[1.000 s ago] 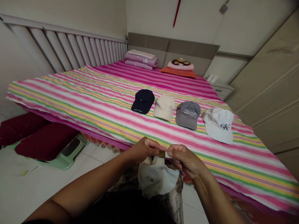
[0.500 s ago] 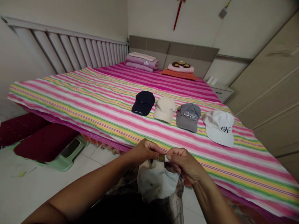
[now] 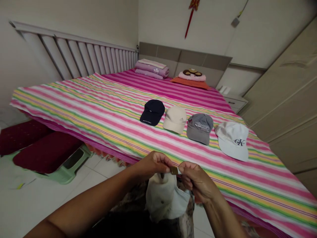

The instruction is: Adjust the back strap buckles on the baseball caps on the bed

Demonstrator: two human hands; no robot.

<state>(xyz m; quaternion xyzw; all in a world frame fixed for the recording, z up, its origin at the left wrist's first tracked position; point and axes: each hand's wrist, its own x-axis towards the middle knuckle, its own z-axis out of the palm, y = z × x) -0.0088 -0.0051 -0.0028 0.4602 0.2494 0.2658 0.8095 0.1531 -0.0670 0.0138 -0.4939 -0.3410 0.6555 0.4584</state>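
Observation:
A cream cap (image 3: 163, 198) hangs in front of me at the foot of the bed, held by its back strap. My left hand (image 3: 153, 163) pinches the strap on one side of a small brass buckle (image 3: 174, 170). My right hand (image 3: 195, 178) pinches the strap on the other side. Both hands are closed, fingertips nearly touching at the buckle. On the striped bedspread (image 3: 99, 109) beyond lie a navy cap (image 3: 152, 111), a beige cap (image 3: 175, 119), a grey cap (image 3: 200, 127) and a white cap (image 3: 232, 140) in a row.
Folded purple bedding (image 3: 151, 68) and a pillow with a soft toy (image 3: 192, 77) lie at the headboard. A white slatted rail (image 3: 79, 54) runs along the far left side. Dark red cushions on a green stool (image 3: 47, 155) stand left. Wardrobe doors (image 3: 284, 96) and a nightstand (image 3: 234, 100) are right.
My view has tilted slightly, so the bed and caps sit lower in frame. Both hands stay pinched on the cap's strap at the buckle, with small finger shifts.

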